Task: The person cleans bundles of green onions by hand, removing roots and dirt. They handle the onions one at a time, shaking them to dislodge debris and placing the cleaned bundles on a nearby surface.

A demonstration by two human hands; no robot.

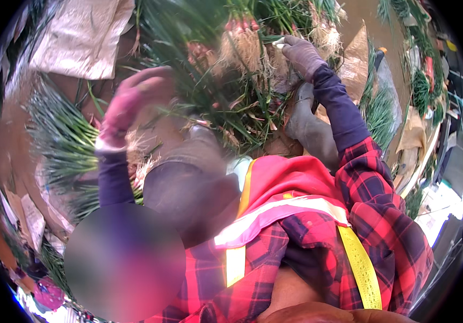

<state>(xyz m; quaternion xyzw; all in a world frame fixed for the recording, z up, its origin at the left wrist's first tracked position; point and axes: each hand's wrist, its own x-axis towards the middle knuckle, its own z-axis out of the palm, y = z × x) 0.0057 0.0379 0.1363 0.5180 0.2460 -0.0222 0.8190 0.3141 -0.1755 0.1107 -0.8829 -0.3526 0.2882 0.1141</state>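
Note:
My left hand (136,99), in a pink glove, is raised over the floor between a pile of spring onions and a bundle at the left. Motion blurs its fingers, so a grip cannot be made out. My right hand (302,54), in a greyish-purple glove with white fingertips, pinches green spring onion leaves (271,38) at the right of the pile. Beside it hang bunched spring onions (242,40) with reddish bulbs and long pale roots. Loose leaves and trimmings (239,117) lie below them. The left bundle (69,137) has its roots towards my leg.
A grey rubber boot (310,121) stands below my right arm, and my bent left knee (191,194) is at the centre left. A pale woven sack (84,38) lies at the upper left. More spring onions (381,113) rest beyond my right arm. Another person (47,292) appears at the lower left.

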